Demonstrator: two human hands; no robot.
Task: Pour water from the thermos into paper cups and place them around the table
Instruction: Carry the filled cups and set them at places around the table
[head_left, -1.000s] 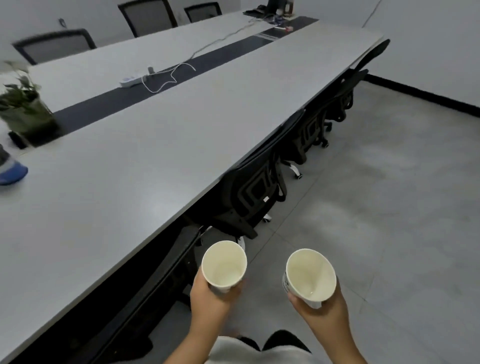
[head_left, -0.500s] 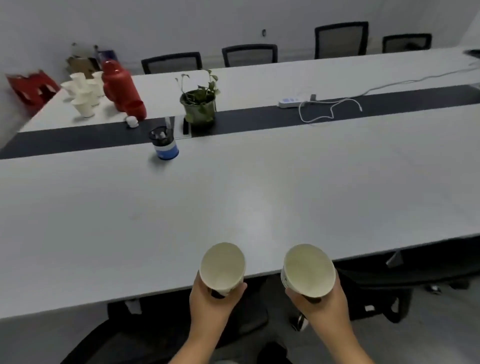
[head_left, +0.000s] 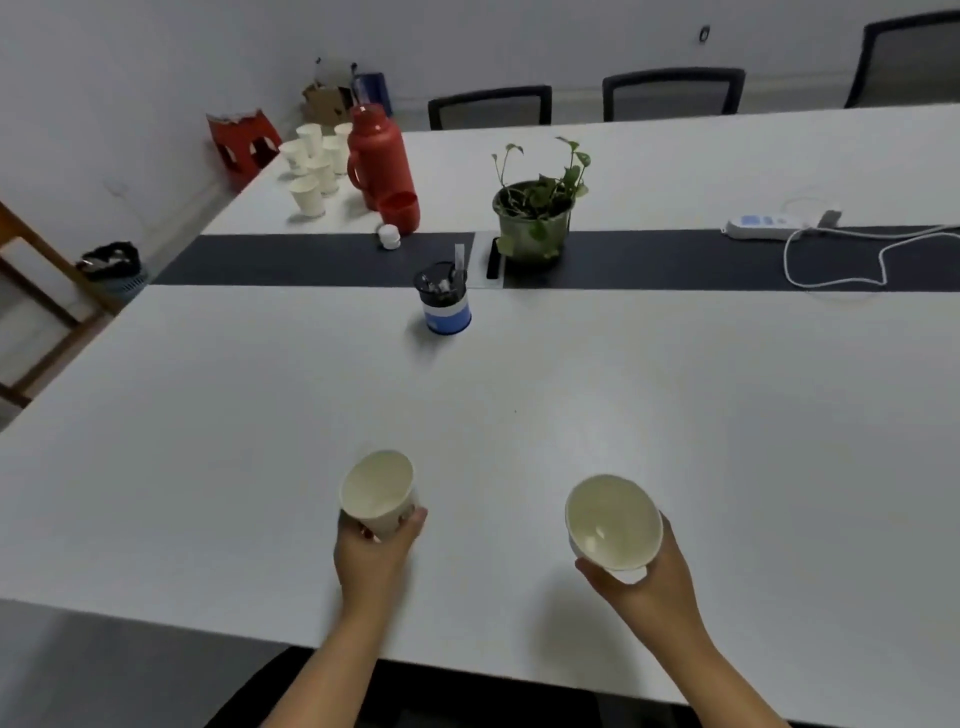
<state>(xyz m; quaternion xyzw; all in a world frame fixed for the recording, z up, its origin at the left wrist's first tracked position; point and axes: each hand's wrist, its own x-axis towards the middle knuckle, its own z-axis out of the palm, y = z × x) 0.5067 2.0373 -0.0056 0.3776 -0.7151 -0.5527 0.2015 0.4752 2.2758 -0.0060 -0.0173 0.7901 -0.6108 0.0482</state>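
Left hand (head_left: 375, 551) grip holds paper cup (head_left: 378, 491); right hand (head_left: 641, 577) grip holds second cup (head_left: 613, 522). Both upright above white worktop (head_left: 208, 441) near edge, likely to keep water level for placing. Red thermos (head_left: 379, 156) far corner.

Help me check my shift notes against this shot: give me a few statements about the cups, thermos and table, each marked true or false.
1. Each hand holds a paper cup: the left hand one cup, the right hand another. True.
2. The red thermos lies on its side. False: it stands upright.
3. Spare cups stand beside the thermos. True.
4. The potted plant sits on the floor. False: it is on the table.
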